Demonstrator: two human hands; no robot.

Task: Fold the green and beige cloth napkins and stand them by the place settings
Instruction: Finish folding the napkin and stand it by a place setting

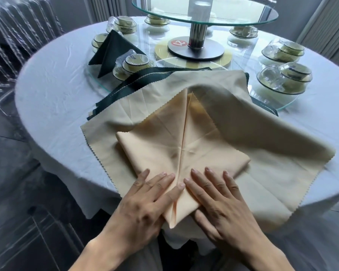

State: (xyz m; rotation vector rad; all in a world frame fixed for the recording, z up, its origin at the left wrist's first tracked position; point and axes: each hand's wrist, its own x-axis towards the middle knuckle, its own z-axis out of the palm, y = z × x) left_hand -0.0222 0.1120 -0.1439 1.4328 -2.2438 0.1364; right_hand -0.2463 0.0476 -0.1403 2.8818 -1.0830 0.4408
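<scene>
A beige napkin [176, 141] lies folded into a diamond, its two flaps meeting along a centre crease, on top of a spread pile of napkins. My left hand [147, 198] presses flat on the left flap near the diamond's near tip. My right hand [217, 200] presses flat on the right flap. Under it lies a paler beige napkin [262, 133], unfolded, and beneath that green napkins [145, 79] show at the pile's far edge. One green napkin [114, 49] stands folded in a peak by a place setting at the far left.
The round table [57, 90] wears a white cloth. Place settings of stacked wrapped bowls and cups [133, 64] [284, 77] [283, 50] ring a glass turntable [204, 10] on a metal post. A clear chair [12, 45] stands at the left.
</scene>
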